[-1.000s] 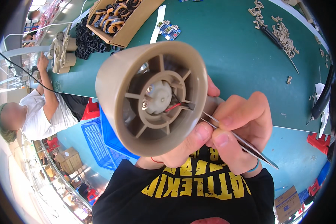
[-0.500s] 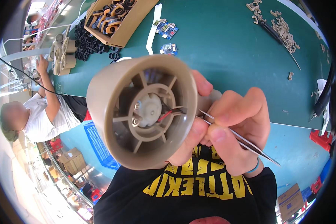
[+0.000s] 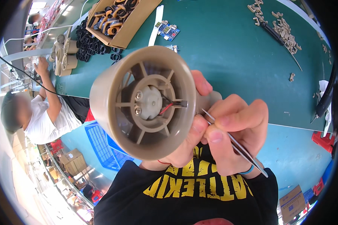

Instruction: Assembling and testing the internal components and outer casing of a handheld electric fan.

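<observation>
My left hand [image 3: 187, 146] is closed around the narrow neck of a beige plastic fan housing [image 3: 105, 88], its wide round mouth tilted up at me. Spokes inside carry a ring around a whitish motor [image 3: 151, 103] with two screws. A red wire [image 3: 166, 108] and a black one run from the motor toward a dark slot in the right wall. Pinched between the thumb and fingers of my right hand [image 3: 240, 123] are metal tweezers [image 3: 241, 148]. Their tips reach the housing's outside near my left thumb; what they touch there is too small to make out.
On the green table [image 3: 221, 33] lie blue circuit boards [image 3: 168, 30], black rings [image 3: 87, 47], small beige clips [image 3: 285, 33] and a black-handled screwdriver [image 3: 273, 33]. A cardboard box [image 3: 133, 28] holds black and orange parts. At the left stands another person [image 3: 45, 116]. A blue crate [image 3: 101, 146] sits below.
The housing has shifted slightly upward and turned, bringing the slot beside the wires into clearer view. The tweezers have swung steeper, their rear end moving down and left.
</observation>
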`<action>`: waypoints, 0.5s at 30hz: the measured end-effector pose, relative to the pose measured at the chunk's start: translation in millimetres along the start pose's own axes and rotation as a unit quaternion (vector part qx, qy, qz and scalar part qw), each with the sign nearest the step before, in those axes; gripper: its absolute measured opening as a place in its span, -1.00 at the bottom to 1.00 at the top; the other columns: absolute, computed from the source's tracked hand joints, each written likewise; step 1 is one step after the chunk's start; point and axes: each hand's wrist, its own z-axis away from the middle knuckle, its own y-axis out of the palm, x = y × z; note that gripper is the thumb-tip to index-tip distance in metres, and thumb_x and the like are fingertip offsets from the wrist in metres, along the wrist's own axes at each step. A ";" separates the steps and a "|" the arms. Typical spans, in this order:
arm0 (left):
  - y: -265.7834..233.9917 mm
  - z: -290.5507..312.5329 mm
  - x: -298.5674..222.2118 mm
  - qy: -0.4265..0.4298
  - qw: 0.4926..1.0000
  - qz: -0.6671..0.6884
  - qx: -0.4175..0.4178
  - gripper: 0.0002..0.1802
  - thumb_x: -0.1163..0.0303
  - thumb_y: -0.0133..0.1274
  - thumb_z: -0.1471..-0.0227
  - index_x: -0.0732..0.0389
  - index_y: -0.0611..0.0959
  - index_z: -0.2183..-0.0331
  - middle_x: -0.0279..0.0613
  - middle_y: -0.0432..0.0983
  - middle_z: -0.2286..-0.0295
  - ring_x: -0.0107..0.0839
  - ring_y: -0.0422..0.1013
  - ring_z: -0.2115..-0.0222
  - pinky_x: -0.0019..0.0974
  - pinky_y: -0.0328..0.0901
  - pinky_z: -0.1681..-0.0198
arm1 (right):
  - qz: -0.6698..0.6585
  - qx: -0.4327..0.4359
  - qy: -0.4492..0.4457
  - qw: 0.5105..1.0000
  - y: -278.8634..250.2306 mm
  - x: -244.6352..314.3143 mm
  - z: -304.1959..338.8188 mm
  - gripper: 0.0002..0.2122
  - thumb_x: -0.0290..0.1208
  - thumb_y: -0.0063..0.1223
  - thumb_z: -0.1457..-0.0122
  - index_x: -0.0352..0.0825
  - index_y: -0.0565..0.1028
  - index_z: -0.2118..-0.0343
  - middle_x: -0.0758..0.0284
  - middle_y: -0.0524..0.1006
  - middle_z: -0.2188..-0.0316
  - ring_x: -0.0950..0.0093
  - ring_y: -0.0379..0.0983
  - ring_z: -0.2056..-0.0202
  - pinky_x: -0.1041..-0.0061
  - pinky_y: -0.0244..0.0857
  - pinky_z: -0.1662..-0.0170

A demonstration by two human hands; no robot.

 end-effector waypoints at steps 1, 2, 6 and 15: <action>-1.9 -0.3 0.3 0.003 1.000 0.005 0.015 -0.30 0.22 0.01 -0.11 0.05 0.07 -0.18 -0.12 0.18 0.15 -0.28 0.17 0.13 -0.10 0.11 -0.02 | 0.008 -0.006 -0.019 1.000 0.7 -1.5 0.5 -0.81 -0.74 0.01 -0.01 -0.38 0.34 0.31 0.25 0.46 0.47 0.54 0.38 0.47 0.60 0.28 0.29; -3.4 0.1 2.0 0.006 0.999 0.010 0.030 -0.30 0.23 0.01 -0.11 0.04 0.07 -0.19 -0.12 0.18 0.15 -0.29 0.16 0.13 -0.10 0.09 -0.03 | 0.008 -0.005 -0.020 1.000 -0.1 -3.7 1.2 -0.81 -0.74 0.01 -0.01 -0.38 0.34 0.31 0.25 0.46 0.47 0.54 0.38 0.47 0.60 0.28 0.29; -2.4 0.6 6.2 0.007 0.999 0.024 0.021 -0.30 0.24 0.00 -0.11 0.02 0.07 -0.19 -0.11 0.18 0.14 -0.29 0.16 0.13 -0.11 0.08 -0.04 | 0.022 0.000 -0.053 0.998 -1.1 -8.8 1.4 -0.80 -0.74 0.02 -0.01 -0.40 0.34 0.30 0.24 0.46 0.47 0.55 0.37 0.48 0.61 0.27 0.33; -5.7 0.9 8.2 0.032 0.999 -0.004 0.018 -0.32 0.26 -0.05 -0.12 0.07 0.05 -0.20 -0.08 0.17 0.13 -0.29 0.14 0.12 -0.11 0.08 -0.03 | 0.050 0.026 -0.073 0.996 -0.2 -14.7 5.5 -0.81 -0.62 -0.02 -0.11 -0.37 0.23 0.27 0.18 0.41 0.42 0.56 0.34 0.51 0.61 0.26 0.41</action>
